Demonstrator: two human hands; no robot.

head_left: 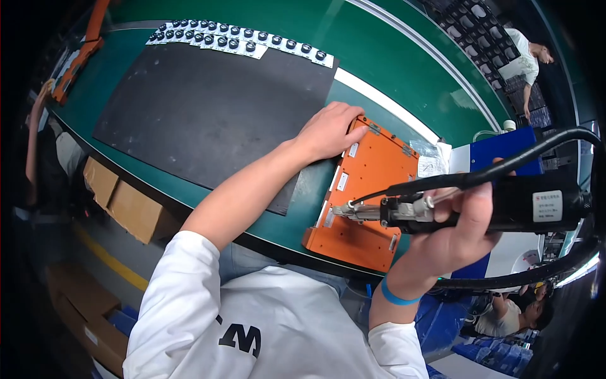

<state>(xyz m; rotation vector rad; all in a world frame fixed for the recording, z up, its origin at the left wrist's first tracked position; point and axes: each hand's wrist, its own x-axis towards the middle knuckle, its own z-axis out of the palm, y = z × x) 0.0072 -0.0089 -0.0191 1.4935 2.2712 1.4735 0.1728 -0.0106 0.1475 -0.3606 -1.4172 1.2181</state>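
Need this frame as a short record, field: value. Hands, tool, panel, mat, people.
Left hand: at the upper-left corner of the orange panel
Right hand: gripping a black handheld tool
Tool tip: over the panel's left side; contact unclear
Panel: on the green bench, right of the black mat
Mat: white strips with black round parts along its far edge
Other people: left, upper right, lower right

White label (547, 206) with small print on the black tool (514, 205); bold dark lettering (240, 340) on the white shirt (284, 306).
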